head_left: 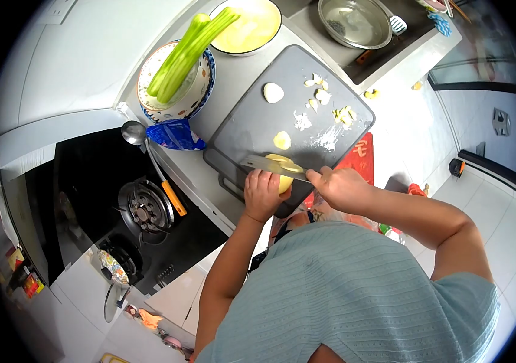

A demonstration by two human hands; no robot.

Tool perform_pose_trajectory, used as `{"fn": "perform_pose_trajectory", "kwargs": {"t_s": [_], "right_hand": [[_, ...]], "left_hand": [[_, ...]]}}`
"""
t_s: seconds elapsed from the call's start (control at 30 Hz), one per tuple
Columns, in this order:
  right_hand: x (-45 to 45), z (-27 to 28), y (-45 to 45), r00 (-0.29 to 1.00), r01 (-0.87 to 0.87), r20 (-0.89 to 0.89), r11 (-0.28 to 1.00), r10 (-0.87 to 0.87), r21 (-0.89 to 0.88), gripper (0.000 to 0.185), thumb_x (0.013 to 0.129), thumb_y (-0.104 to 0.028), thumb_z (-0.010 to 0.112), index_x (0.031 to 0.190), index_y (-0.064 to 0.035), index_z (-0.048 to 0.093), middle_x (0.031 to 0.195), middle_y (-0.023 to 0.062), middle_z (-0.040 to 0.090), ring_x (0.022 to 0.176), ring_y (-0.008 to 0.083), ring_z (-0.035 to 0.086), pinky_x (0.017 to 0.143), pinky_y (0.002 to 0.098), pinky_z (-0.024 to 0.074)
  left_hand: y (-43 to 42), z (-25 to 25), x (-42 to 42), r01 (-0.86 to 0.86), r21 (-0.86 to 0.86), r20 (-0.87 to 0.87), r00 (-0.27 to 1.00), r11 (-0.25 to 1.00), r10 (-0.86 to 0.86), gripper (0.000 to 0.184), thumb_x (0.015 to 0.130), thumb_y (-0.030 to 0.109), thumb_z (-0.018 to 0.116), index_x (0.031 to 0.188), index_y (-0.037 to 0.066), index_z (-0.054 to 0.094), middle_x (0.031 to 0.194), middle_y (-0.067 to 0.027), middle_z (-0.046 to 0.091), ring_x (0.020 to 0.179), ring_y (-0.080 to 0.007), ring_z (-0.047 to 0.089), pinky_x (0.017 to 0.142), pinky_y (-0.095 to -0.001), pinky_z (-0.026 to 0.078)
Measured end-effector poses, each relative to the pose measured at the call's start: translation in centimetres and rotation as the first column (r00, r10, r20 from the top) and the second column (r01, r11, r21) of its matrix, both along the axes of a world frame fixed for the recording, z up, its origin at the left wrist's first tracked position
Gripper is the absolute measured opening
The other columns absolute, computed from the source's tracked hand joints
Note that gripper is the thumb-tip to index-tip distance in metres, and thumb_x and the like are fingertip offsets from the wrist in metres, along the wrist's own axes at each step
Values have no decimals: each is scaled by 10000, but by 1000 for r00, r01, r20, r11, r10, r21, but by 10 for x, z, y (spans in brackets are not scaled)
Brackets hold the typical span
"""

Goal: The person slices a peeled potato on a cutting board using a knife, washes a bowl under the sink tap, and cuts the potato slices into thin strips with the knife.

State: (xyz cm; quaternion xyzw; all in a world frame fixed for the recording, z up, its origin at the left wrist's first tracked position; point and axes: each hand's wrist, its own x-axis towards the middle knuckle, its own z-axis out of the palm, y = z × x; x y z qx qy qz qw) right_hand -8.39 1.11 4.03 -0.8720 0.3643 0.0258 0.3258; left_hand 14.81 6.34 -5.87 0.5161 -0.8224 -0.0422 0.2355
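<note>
My right hand [344, 189] is closed around the handle of a kitchen knife [264, 162]. Its blade lies across a peeled yellow potato [284, 183] at the near edge of the grey cutting board [243, 124]. My left hand [261, 192] grips the potato from the left, fingers bent over it close to the blade. Just beyond the knife lies a cut potato piece [281, 140]. Farther up the board sits another pale rounded piece [273, 92]. Garlic cloves [322, 97], chopped yellowish bits [345, 115] and minced white bits [329, 138] are toward the right side.
Celery stalks [185, 60] rest across a patterned bowl [146, 75], beside a bowl of yellowish contents [249, 27]. A blue packet [176, 134] and a ladle [162, 172] lie by the gas stove [144, 212]. In the sink [306, 27] stands a metal pan [355, 24].
</note>
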Motion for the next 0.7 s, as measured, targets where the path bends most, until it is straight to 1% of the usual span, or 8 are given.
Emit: {"fn": "perform_pose_trajectory", "kwargs": {"t_s": [0.1, 0.23, 0.3, 0.57, 0.7], "right_hand": [[9, -8, -6, 1000, -4, 27, 1000, 4, -18, 342, 770, -41, 590, 1096, 34, 519, 784, 174, 617, 622, 317, 662, 494, 401, 535], [18, -23, -10, 998, -8, 62, 998, 12, -56, 346, 763, -54, 601, 1090, 31, 522, 782, 178, 617, 634, 329, 663, 506, 404, 540], [20, -27, -12, 998, 0, 68, 999, 3, -49, 340, 768, -60, 596, 1089, 27, 526, 775, 176, 618, 635, 335, 663, 513, 409, 541], [30, -49, -17, 998, 35, 51, 999, -34, -5, 272, 804, -74, 550, 1065, 3, 531, 788, 189, 631, 665, 355, 666, 565, 436, 544], [26, -42, -15, 997, 39, 64, 999, -39, -9, 284, 804, -83, 559, 1072, 0, 514, 804, 198, 633, 681, 356, 669, 568, 435, 546]], "left_hand": [[-1, 2, -1, -6, -41, -11, 1000, 999, 5, 568, 687, 325, 768, 1133, 46, 555, 1079, -106, 537, 1010, -328, 531, 904, -459, 442], [-2, 6, -2, -7, -35, 8, 1000, 999, 7, 569, 690, 314, 766, 1145, 50, 548, 1091, -107, 530, 1032, -329, 531, 900, -455, 445], [-2, 7, -3, -31, -46, -17, 999, 998, 30, 553, 694, 272, 758, 1165, 67, 553, 1119, -84, 558, 1058, -296, 553, 893, -427, 461], [-3, 13, -4, -4, -21, -32, 999, 1000, 4, 544, 723, 289, 743, 1177, 57, 550, 1173, -91, 556, 1061, -308, 550, 891, -425, 455], [-2, 14, -3, 8, -18, -7, 1000, 1000, -8, 552, 733, 311, 748, 1183, 54, 557, 1157, -89, 551, 1073, -306, 534, 897, -424, 448]]}}
